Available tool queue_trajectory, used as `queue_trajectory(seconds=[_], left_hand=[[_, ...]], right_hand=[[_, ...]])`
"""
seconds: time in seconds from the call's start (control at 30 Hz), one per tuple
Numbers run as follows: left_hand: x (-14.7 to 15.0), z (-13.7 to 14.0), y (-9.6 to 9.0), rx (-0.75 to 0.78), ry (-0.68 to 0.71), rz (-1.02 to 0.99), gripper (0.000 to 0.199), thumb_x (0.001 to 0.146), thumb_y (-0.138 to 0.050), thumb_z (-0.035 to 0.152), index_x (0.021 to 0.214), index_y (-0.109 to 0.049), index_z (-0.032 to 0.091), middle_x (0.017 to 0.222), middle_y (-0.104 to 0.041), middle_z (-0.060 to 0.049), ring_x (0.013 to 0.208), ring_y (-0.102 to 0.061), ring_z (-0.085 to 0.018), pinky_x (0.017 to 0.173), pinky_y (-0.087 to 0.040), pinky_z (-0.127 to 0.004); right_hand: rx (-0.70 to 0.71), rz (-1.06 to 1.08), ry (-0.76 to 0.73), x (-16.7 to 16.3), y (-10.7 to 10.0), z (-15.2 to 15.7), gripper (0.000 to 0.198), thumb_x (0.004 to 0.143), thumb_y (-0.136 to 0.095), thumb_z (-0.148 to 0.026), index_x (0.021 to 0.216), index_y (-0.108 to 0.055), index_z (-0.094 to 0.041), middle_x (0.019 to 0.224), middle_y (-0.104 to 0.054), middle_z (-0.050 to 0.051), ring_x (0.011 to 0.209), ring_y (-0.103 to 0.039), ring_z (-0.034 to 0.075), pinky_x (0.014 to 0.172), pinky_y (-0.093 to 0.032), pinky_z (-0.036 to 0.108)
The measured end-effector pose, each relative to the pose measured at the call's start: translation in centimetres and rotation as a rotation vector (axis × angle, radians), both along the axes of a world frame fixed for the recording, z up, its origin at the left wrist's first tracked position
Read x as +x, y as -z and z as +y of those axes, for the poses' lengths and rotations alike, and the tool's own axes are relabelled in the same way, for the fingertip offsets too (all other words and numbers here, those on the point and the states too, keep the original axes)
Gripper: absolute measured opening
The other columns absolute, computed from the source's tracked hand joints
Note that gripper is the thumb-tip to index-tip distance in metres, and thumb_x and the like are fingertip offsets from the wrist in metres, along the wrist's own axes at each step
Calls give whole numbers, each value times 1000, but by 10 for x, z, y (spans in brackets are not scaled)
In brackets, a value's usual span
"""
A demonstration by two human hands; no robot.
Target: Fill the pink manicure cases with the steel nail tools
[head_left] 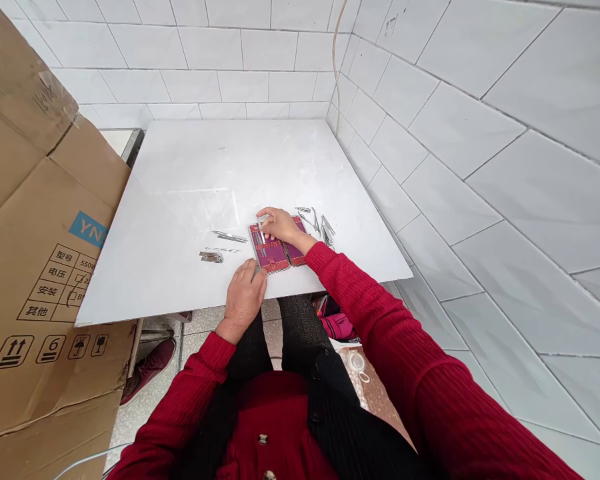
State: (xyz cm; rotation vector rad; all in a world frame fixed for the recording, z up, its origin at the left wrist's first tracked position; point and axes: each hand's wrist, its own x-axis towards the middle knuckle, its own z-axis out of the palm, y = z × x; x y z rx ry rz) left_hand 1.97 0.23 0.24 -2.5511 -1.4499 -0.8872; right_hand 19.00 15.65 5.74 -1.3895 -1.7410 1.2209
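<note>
A red and purple manicure case (pixel 273 258) lies open on the white table, with several slim metal tools in the loops of its left half. My left hand (pixel 246 291) grips the case's near left corner, fingers closed. Over the left half, my right hand (pixel 280 225) pinches a slim silver manicure tool (pixel 261 235); its exact kind is too small to tell. Left of the case lie a nail clipper (pixel 211 257), a thin metal stick (pixel 223 249) and silver tweezers-like tools (pixel 230 237). Several silver clippers and scissors-like tools (pixel 327 231) are heaped to the right.
Large cardboard boxes (pixel 45 267) stand along the table's left side. White tiled walls close off the back and right, with a thin cable (pixel 335 60) hanging in the corner. The white table's (pixel 180 167) front edge is just before my lap. A dark red shoe (pixel 150 370) shows below.
</note>
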Motion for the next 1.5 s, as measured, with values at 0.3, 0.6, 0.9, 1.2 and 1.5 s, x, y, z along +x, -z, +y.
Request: queue_trajectory(seconds=[0.3, 0.6, 0.9, 1.2, 1.5], left_hand=[[1, 1, 2, -5, 1, -13, 23, 104, -47, 19, 116, -67, 18, 131, -63, -19, 126, -61, -33, 101, -57, -53], [0, 2, 2, -21, 11, -18, 24, 103, -48, 19, 119, -67, 20, 132, -62, -18, 127, -60, -33, 103, -56, -54], [1, 2, 1, 24, 0, 15, 22, 104, -47, 19, 114, -67, 19, 131, -62, -19, 125, -61, -33, 102, -57, -54], [0, 2, 1, 25, -1, 7, 21, 104, -48, 20, 114, -67, 19, 131, -63, -18, 124, -62, -32, 101, -57, -52], [1, 3, 2, 22, -1, -9, 20, 103, -50, 18, 113, -68, 18, 130, -63, -18, 126, -62, -32, 102, -57, -52]], right_hand=[[-14, -8, 86, -2, -3, -8, 27, 95, -59, -8, 119, -70, -13, 62, -66, -4, 50, -60, 8, 53, -50, 16], [243, -381, 29, -4, -8, -11, 35, 99, -49, -9, 112, -80, -15, 112, -79, 7, 103, -73, 17, 97, -53, 27], [346, -568, -28, -5, -1, -17, 42, 102, -41, -11, 120, -79, -17, 128, -74, 9, 119, -67, 20, 106, -46, 28], [376, -668, -19, -6, -3, -31, 44, 103, -38, -13, 127, -75, -19, 124, -71, 10, 114, -66, 22, 98, -48, 29], [376, -650, -5, -7, 2, -31, 43, 102, -40, -12, 127, -75, -19, 122, -70, 11, 111, -66, 23, 98, -48, 30]])
